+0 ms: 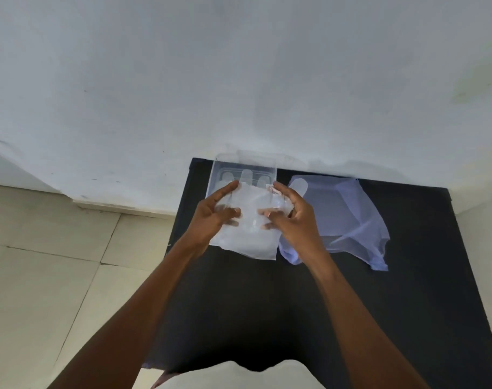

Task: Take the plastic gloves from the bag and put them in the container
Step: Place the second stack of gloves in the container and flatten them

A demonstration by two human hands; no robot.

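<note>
A stack of clear plastic gloves [250, 234] is held above the near end of a clear rectangular container [225, 167] at the back of a black table [351, 304]. My left hand [211, 217] grips the stack's left side and my right hand [292, 217] grips its right side. Glove fingertips show over the container's far end. A bluish plastic bag [348, 214] lies crumpled on the table just right of my right hand.
A white wall [239, 80] rises directly behind the table and the container. Pale floor tiles [42, 276] lie to the left of the table. A white garment [233, 374] shows at the bottom edge.
</note>
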